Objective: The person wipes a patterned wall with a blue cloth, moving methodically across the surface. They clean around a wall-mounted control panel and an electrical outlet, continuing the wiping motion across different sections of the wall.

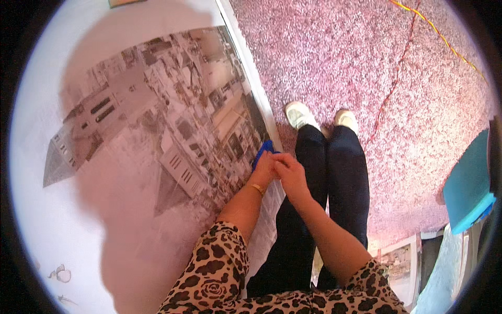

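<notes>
A large canvas-like sheet [184,117] with a grey and brown picture of buildings lies to my left, its pale border [257,78] running down beside my legs. My left hand [266,167], with a gold bracelet at the wrist, is at this edge and closed on a blue cloth-like thing [264,150]. My right hand [289,172] meets it from the right, thumb and fingers pinched together at the blue thing's end. Whether the right fingers grip it cannot be told. My own shadow covers much of the sheet.
Speckled carpet [333,51] lies under my white shoes [300,114]. A yellow and red cord [439,35] crosses it at the upper right. A teal object [468,184] stands at the right, above framed or mounted pictures [400,263]. A box-like edge [125,3] shows at the top left.
</notes>
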Demonstrator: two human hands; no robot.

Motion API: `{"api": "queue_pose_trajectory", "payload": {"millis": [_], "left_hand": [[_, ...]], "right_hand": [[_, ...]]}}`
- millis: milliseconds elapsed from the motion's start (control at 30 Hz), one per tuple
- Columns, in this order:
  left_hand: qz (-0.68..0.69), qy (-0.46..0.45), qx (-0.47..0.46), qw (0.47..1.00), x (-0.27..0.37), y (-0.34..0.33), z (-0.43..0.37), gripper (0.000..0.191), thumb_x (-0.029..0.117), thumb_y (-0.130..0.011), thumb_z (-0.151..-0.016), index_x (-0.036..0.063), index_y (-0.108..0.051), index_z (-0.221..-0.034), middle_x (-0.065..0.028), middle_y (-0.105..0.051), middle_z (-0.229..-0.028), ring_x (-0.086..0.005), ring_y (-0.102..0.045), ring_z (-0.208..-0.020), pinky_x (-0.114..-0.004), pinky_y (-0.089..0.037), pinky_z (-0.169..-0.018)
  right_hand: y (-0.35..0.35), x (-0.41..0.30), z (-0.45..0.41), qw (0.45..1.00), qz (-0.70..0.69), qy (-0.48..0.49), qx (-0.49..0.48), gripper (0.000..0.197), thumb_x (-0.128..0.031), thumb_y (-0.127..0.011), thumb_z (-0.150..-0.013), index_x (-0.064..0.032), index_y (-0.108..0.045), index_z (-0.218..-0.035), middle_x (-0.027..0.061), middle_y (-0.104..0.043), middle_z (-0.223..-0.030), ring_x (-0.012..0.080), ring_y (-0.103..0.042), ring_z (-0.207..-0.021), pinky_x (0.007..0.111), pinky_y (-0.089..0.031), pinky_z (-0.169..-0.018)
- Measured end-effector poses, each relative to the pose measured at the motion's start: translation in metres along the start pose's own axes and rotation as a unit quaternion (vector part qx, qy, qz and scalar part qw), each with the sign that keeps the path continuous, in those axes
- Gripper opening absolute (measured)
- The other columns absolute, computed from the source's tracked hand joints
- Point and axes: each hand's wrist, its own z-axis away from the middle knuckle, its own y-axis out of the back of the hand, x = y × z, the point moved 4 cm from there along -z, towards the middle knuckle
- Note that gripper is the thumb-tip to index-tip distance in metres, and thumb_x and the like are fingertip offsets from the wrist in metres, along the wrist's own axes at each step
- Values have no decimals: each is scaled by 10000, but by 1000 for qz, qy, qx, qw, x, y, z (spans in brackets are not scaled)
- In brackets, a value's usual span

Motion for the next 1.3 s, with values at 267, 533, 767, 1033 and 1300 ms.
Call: {"api": "queue_pose_trajectory", "payload": {"millis": [267, 533, 767, 1033, 1300], "left_hand": [[-412, 32, 215, 885, -40, 281, -51, 285, 161, -500, -861, -27, -648, -1017, -210, -609, -1100, -313, -564, -1071, -417, -403, -962], [-484, 32, 237, 842, -63, 295, -109, 244, 148, -525, -823, 66, -706, -965, -128, -672, -1000, -299, -595, -1011, -465, -389, -966], [-47, -23, 340, 939, -37, 140, -86, 237, 142, -501, -873, 55, -547, -1088, -199, -635, -936, -347, -627, -856, -454, -506, -700], [-423, -44, 302, 853, -53, 313, -81, 189, 183, -577, -815, 99, -726, -896, -93, -641, -1000, -284, -574, -994, -459, -310, -1036], [-312, -82, 77, 944, -33, 193, -98, 229, 146, -511, -850, 53, -691, -959, -195, -671, -961, -344, -651, -912, -474, -501, -760]], "right_hand": [[-5, 1, -2, 999, 14, -30, -9, 233, -128, -544, -888, -36, -613, -1091, 41, -649, -872, 150, -600, -800, 284, -466, -718], [-24, -2, 13, 991, -14, -115, -73, 233, -121, -509, -935, -12, -583, -1127, 48, -639, -912, 130, -590, -852, 271, -468, -764], [-7, -40, 9, 986, -129, -91, -56, 234, -123, -490, -942, -11, -590, -1122, 56, -641, -913, 131, -583, -813, 278, -466, -740], [-4, -17, 16, 970, -192, -142, -35, 231, -133, -491, -952, -22, -584, -1132, 58, -646, -927, 137, -593, -817, 289, -473, -749], [-11, -20, 16, 969, -182, -157, -51, 232, -139, -495, -950, -26, -591, -1129, 58, -645, -921, 143, -603, -830, 297, -483, -756]]}}
